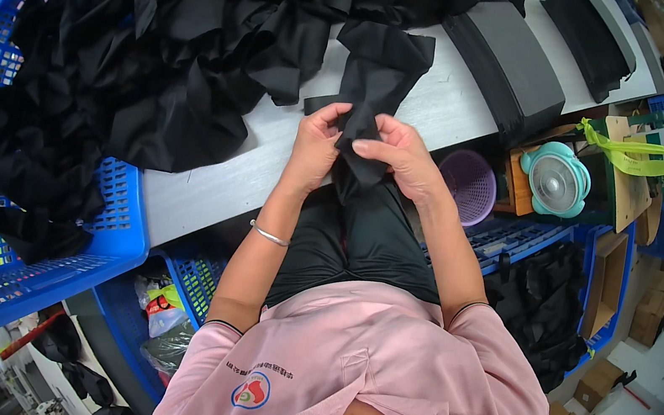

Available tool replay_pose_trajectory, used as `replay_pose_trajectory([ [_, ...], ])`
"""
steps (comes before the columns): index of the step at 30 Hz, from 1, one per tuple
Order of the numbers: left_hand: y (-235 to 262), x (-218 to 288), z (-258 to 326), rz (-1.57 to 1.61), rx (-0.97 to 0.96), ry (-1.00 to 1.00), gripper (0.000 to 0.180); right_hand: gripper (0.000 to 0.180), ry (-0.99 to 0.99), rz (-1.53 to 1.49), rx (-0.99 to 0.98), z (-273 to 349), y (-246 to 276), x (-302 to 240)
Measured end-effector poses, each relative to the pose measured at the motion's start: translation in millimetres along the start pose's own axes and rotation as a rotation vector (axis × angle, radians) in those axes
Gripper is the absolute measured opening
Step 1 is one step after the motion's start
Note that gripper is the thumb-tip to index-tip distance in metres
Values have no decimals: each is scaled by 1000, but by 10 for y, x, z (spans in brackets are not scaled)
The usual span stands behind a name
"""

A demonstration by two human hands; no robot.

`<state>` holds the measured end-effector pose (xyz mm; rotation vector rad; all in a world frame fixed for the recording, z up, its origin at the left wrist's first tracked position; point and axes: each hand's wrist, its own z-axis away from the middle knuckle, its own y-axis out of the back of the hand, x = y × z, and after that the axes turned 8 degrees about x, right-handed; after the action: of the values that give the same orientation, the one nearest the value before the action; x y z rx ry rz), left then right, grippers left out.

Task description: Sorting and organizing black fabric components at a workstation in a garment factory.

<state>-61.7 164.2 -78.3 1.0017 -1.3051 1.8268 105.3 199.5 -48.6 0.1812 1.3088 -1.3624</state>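
Note:
A piece of black fabric [381, 70] hangs between my hands at the near edge of the white table [181, 195], its far end lying on the tabletop. My left hand [320, 142] pinches its left side between thumb and fingers. On the other side, my right hand [397, 155] grips it, with the thumb laid across the front. The cloth's lower end drops toward my lap. Left of my hands, a large loose heap of black fabric pieces [185, 102] covers the table and spills into a blue basket.
The blue plastic basket [124, 204] stands at the left. Neat stacks of black pieces [509, 67] lie at the far right of the table. Beside my right arm are a purple bin [468, 188], a small teal fan [556, 180] and a crate of black fabric [540, 296].

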Motion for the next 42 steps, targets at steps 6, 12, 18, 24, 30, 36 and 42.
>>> replay_pose_trajectory([
  [6, -63, 158, 26, -439, 364, -472, 48, 18, 785, 887, 906, 7, 214, -73],
  [12, -146, -17, 179, -696, 311, -563, 52, 47, 421, 430, 547, 192, 84, 122],
  [18, -69, 310, 58, -802, 420, -765, 60, 36, 665, 1064, 906, 179, 338, -31],
  [24, -193, 563, -47, -804, 210, -657, 61, 48, 559, 1030, 663, 275, 404, -157],
  [30, -278, 544, 210, -775, 180, -677, 63, 53, 1154, 1611, 1158, 351, 737, -1055],
  [36, -362, 452, 497, -679, 266, -724, 55, 34, 843, 1865, 1003, 216, 1393, -1587],
  [42, -425, 286, 833, -368, -55, -388, 43, 11, 1192, 2009, 1138, 378, 1025, -1376],
])
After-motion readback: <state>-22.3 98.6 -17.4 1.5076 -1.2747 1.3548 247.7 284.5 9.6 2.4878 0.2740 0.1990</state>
